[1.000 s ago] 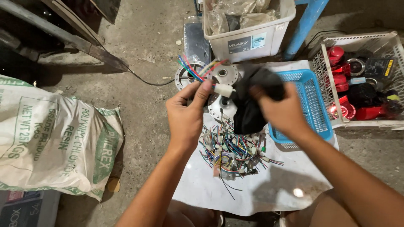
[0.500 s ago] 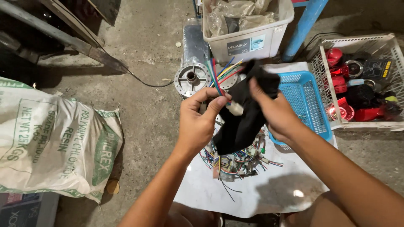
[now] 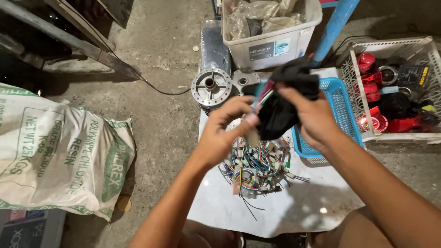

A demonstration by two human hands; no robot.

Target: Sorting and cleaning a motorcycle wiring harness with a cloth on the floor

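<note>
Under me is a concrete floor (image 3: 161, 59). On it lies a white sheet (image 3: 275, 211) with a heap of coloured wires (image 3: 257, 167) and a blue basket (image 3: 342, 110). Beside it lie a white sack (image 3: 59, 151), a metal hub (image 3: 212, 86), a white plastic box (image 3: 275, 41) and a white crate (image 3: 390, 87)

Only one view, from a camera worn on the head, looking steeply down and a little forward. Close to the hands: left hand (image 3: 225, 133) and right hand (image 3: 312, 115) near the middle of the frame, forearms entering from the bottom edge. White sheet (image 3: 275, 211) directly below, concrete floor (image 3: 156, 59) around it. Sack (image 3: 59, 151) at the left edge, basket (image 3: 390, 78) at the right, box (image 3: 271, 41) at the top, all cut by the frame.
</note>
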